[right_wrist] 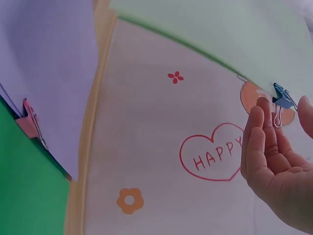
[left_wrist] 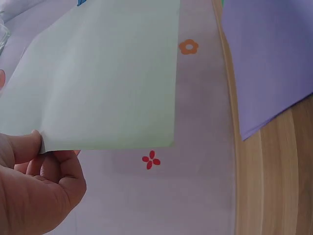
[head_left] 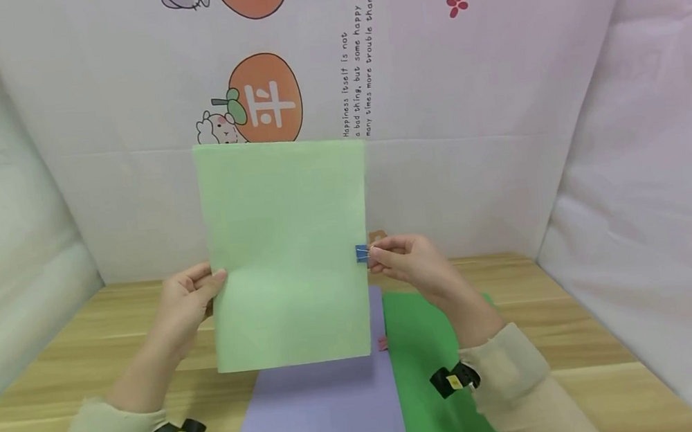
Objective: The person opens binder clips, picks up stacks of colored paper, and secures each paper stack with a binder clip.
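Observation:
My left hand pinches the left edge of light green paper, held upright above the table. In the left wrist view, the thumb lies on the near face of this paper, with curled fingers behind. A blue binder clip sits on the paper's right edge. At its wire handles are the thumb and fingers of my right hand. The right wrist view shows the clip on the paper's edge, its handles spread between thumb and fingers.
Purple sheets lie on the wooden table below the green paper, with a pink binder clip on their edge. Darker green paper lies to their right, partly under them. Printed white cloth hangs behind and at both sides.

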`<state>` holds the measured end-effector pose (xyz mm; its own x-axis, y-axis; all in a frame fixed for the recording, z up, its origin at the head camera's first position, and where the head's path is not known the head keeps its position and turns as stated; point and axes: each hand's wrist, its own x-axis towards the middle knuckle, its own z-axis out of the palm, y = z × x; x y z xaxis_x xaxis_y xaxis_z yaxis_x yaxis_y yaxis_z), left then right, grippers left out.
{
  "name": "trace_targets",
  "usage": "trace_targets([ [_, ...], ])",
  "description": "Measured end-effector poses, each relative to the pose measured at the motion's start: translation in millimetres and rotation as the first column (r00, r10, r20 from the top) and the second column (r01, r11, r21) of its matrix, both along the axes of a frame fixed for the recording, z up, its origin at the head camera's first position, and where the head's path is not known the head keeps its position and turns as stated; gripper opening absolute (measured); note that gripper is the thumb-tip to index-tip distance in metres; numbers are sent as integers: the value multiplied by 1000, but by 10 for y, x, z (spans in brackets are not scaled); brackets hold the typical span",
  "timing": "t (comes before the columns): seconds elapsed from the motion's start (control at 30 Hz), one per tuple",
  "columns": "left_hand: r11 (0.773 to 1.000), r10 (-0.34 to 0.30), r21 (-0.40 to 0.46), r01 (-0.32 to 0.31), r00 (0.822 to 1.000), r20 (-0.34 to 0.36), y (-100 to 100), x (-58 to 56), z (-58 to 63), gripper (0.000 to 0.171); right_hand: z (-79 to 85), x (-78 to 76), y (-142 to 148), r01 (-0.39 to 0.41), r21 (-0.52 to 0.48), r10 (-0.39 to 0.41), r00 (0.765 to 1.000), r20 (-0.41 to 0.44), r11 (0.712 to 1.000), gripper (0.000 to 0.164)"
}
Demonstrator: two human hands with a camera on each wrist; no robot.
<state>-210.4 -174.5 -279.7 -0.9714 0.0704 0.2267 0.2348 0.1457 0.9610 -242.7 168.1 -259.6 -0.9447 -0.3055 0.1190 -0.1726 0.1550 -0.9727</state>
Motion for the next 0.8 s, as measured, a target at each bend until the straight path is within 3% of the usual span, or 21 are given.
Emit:
trace_targets([
  [0.27, 994, 72, -82, -73, 997, -12, -308, 72, 102, 58, 55, -79, -289, -31, 99, 35, 999, -41, 995, 30],
  [0.63, 959, 195, -211, -191, 981, -1, -682, 103, 155, 60, -1, -244, -704, -92, 83, 86, 994, 70, 992, 29],
  [0.8, 930, 211, -313, -193, 977, 25, -815, 63, 167, 64, -32, -273, -853, -86, 66, 76, 988, 137, 994, 33],
])
